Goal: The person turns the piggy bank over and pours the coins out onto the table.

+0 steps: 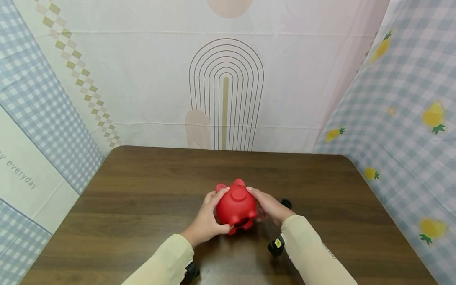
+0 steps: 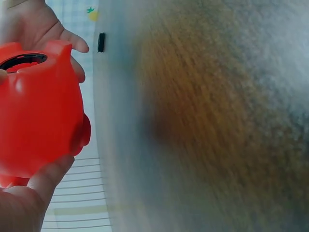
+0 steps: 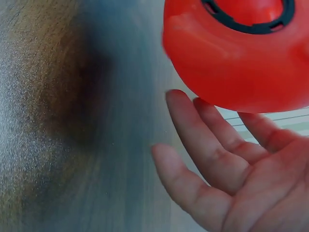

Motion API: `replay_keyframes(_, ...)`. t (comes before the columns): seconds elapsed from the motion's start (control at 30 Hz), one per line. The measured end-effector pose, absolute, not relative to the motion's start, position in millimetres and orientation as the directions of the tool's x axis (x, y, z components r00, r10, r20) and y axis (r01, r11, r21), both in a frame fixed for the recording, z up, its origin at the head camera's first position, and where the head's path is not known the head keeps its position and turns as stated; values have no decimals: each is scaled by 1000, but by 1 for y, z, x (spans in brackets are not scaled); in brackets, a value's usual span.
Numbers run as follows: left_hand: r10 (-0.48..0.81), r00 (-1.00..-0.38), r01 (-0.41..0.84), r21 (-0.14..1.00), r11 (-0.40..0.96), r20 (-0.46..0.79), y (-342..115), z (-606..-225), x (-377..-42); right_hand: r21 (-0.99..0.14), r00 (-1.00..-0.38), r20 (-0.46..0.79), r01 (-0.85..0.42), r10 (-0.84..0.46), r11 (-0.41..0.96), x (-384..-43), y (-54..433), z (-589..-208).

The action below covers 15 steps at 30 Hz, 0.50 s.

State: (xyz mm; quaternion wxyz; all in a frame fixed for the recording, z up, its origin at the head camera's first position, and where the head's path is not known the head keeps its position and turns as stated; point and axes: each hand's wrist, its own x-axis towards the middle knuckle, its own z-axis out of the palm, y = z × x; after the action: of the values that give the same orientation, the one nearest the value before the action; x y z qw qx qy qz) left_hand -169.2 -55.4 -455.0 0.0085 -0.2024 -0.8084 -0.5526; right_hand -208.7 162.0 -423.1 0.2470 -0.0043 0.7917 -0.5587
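Note:
A red piggy bank [image 1: 236, 203] is held over the middle of the table, tilted so its underside faces me. In that underside is a round hole with a black rim [image 3: 248, 26], and stubby feet stand around it. My left hand [image 1: 209, 217] grips the bank from the left, thumb near the hole and fingers over the head side. On the other side is my right hand [image 1: 271, 206], its fingers loosely extended; in the right wrist view the fingertips [image 3: 178, 99] come right up to the red surface. A small black round cap [image 1: 286, 203] lies beyond the right wrist.
The brown wooden table [image 1: 143, 185] has rounded far corners. A patterned white cloth [image 1: 147, 72] hangs behind it, with checked cloths [image 1: 409, 136] at both sides. Black wrist devices [image 1: 276, 246] sit under both forearms, close to the tabletop.

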Motion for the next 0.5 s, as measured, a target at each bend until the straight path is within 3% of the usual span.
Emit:
replay_keyframes(0.3,344,-908,357,872,334,240,-54,-451,-165,-898,-776,-428,310,-463,311,-211,171,-425)
replay_keyframes(0.5,368,-898,373,863,342,242,-54,-450,-165,-909,-743,-415,306,-526,284,-210,173,-426)
